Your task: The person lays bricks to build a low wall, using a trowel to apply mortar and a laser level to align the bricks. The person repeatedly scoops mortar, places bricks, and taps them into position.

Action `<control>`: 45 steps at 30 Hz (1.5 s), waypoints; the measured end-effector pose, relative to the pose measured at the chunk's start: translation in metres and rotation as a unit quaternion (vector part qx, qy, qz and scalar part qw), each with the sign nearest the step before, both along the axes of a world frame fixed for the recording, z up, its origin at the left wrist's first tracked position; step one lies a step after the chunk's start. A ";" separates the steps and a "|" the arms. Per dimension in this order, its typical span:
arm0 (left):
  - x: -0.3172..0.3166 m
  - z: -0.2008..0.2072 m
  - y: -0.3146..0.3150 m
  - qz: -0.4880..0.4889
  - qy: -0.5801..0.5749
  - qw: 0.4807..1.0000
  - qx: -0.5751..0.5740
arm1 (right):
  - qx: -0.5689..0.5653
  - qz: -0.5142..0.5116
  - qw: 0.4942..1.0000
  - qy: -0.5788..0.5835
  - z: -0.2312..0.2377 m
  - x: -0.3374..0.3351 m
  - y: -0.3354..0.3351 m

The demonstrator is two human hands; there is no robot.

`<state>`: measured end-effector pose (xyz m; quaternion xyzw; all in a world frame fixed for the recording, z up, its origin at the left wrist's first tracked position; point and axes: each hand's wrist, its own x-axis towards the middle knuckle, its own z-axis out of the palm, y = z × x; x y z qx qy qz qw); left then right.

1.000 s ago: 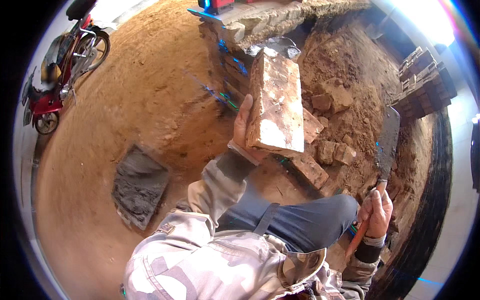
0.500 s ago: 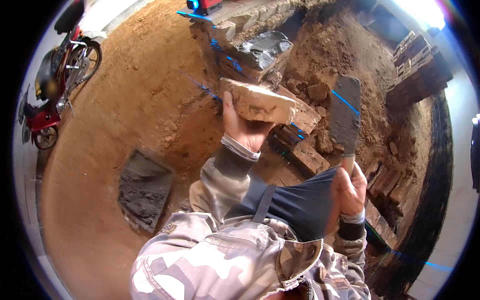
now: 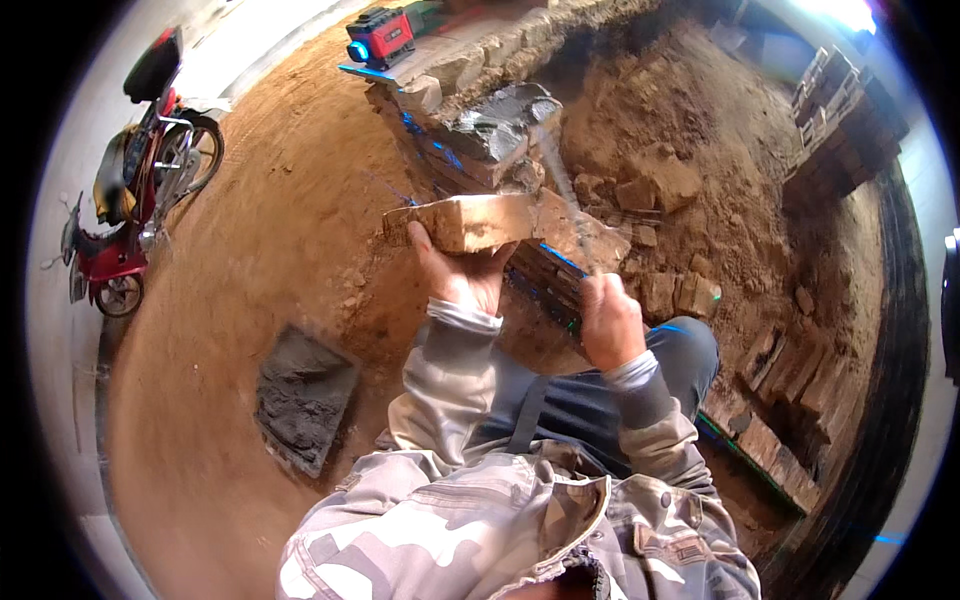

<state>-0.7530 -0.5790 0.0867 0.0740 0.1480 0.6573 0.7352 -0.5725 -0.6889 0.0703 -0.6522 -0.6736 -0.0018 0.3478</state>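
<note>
On the fingers and palm of my left hand (image 3: 460, 280) rests a pale brown brick (image 3: 480, 222), lying roughly flat, with the thumb against its near side. My right hand (image 3: 612, 322) is closed round the handle of a trowel (image 3: 560, 175). The trowel's blade points up and away, turned nearly edge-on and smeared by motion, close to the brick's right end. Beyond the brick, wet grey mortar (image 3: 505, 118) covers the top of a low brick wall. Blue laser lines run along the wall's side. More laid bricks (image 3: 545, 280) show below the brick.
A red laser level (image 3: 380, 40) stands at the wall's far end. Grey mortar (image 3: 305, 400) lies on a board at the left. Rubble and loose earth (image 3: 680, 180) fill the right side, with a brick stack (image 3: 845, 140) behind. A red motorbike (image 3: 135, 190) stands far left.
My right hand has swung the trowel left, from beside my right knee to near the brick, and its blade has turned edge-on. My left hand and the brick have shifted slightly left and nearer.
</note>
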 end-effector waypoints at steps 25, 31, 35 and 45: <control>0.001 -0.003 -0.004 0.006 0.021 0.999 -0.040 | -0.021 0.181 0.971 0.154 0.039 -0.016 -0.018; -0.007 0.007 -0.011 -0.009 0.007 0.998 -0.062 | -0.004 0.164 0.966 0.198 0.030 -0.008 -0.019; -0.012 -0.004 -0.007 -0.125 -0.138 0.978 0.097 | 0.004 0.168 0.984 0.058 0.018 -0.007 -0.008; -0.046 -0.059 -0.020 0.116 0.388 0.895 0.186 | -0.044 0.105 0.951 0.288 -0.004 0.010 -0.028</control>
